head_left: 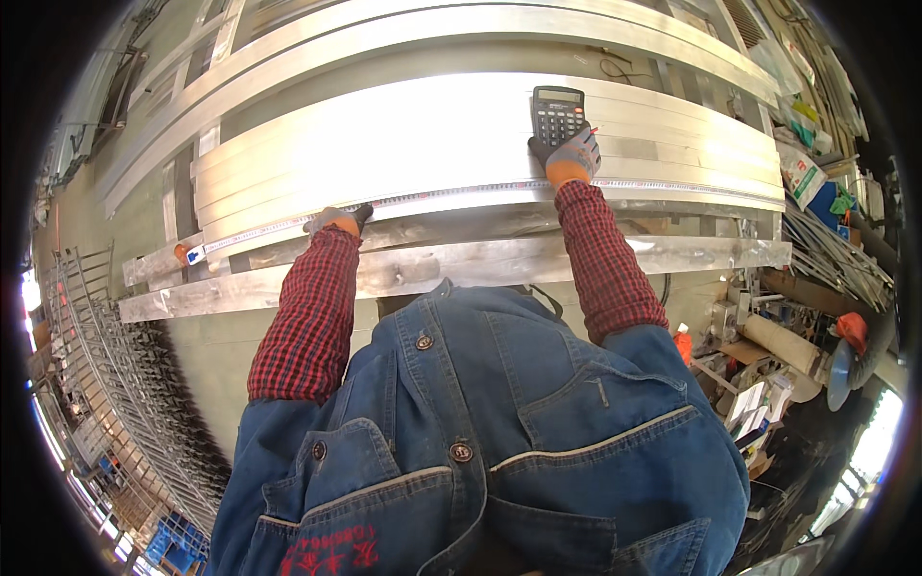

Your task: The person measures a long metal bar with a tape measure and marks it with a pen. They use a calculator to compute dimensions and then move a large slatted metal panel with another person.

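My right hand (573, 156), in a grey and orange work glove with dark fingertips, is closed on the lower end of a black desk calculator (557, 112). A thin red tip, perhaps of a pen, pokes out beside its fingers. My left hand (336, 221), gloved alike, lies on the near edge of the metal bars, thumb spread to the right, holding nothing that I can see. Under and beside it runs an extended tape measure (451, 194), stretched lengthwise along the pale, flat metal bars (384, 125). An orange and blue piece (189, 253) is at the tape's left end.
A scuffed metal beam (461, 262) runs between my body and the bars. More long rails (403, 36) lie beyond. Ladder-like metal racks (134, 384) stand at left. At right are a bundle of thin rods (836, 252), a cardboard roll (783, 346) and plastic bags.
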`<state>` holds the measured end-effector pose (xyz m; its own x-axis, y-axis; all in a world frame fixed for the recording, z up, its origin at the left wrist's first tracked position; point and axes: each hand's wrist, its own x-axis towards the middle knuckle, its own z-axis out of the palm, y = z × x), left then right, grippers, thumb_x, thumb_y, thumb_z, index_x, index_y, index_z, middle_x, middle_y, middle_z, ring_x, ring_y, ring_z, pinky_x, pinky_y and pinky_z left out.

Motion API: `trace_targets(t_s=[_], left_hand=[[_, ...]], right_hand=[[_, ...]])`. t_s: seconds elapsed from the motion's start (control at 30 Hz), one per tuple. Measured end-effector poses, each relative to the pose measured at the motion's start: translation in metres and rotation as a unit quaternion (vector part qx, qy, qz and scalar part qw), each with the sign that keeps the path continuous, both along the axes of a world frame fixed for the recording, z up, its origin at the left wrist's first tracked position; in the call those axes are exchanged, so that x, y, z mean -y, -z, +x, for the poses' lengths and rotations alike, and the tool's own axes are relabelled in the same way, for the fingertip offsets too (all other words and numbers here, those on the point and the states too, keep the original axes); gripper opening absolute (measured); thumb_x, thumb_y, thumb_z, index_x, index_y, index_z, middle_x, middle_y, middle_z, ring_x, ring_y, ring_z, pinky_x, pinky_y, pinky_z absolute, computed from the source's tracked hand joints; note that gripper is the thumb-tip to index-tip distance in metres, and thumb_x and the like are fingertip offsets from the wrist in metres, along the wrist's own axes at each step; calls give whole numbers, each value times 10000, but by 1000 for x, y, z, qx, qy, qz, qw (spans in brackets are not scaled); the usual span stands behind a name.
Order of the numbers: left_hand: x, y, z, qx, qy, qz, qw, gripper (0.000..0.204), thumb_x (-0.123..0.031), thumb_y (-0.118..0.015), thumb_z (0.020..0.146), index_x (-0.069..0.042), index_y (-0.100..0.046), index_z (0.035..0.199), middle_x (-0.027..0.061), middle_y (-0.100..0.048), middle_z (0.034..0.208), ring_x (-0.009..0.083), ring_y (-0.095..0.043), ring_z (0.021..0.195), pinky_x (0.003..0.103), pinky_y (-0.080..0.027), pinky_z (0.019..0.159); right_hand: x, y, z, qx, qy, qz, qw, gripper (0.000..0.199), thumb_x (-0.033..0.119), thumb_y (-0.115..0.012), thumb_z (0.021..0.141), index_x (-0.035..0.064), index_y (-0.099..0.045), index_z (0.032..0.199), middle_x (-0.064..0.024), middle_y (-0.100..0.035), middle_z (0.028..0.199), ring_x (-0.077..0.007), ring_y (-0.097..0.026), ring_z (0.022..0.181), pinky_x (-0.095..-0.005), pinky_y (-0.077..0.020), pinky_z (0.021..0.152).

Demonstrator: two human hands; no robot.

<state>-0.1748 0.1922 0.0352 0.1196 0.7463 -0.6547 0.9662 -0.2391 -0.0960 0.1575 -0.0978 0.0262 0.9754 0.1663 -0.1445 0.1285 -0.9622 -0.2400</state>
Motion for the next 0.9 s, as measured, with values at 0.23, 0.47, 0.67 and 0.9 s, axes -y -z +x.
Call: trace_targets(t_s=[0.23,0.47,0.67,0.9], left_hand=[[-1,0,0,16,-30,-7,999,933,-810,-728,849,-19,-775,1341,208,-773,1331,355,-734,1196,472,-561,1030],[3,-10,1,20,-4,-1,1000,961,-821,-722,847,-10,-759,1361,225,-747,1380,364,-718,1242,470,-557,1041],[6,-10,-2,16,-10,14,1000,993,-817,-742,841,14,-736,1384,243,-726,1415,392,-704,1285,500,-548,1086],[-2,19,-6,122,139,110,977,1071,-858,-704,828,-2,-684,1471,258,-687,1477,409,-651,1387,500,-476,1181]], right_hand=[[-37,3,-45,35,-12,26,999,1262,756,-844,710,-25,-410,1601,-200,-547,1509,-375,-508,1443,-505,-407,1225],[-11,-1,-69,125,-89,196,969,716,299,-835,874,39,-539,1471,-191,-676,1324,-401,-617,1278,-522,-476,1115],[16,8,-86,63,-155,196,966,673,245,-777,873,63,-551,1480,-137,-647,1235,-386,-592,1243,-550,-426,1128],[5,14,-74,240,-157,290,913,461,168,-674,931,-41,-622,1339,-241,-658,1060,-455,-624,963,-575,-508,868]])
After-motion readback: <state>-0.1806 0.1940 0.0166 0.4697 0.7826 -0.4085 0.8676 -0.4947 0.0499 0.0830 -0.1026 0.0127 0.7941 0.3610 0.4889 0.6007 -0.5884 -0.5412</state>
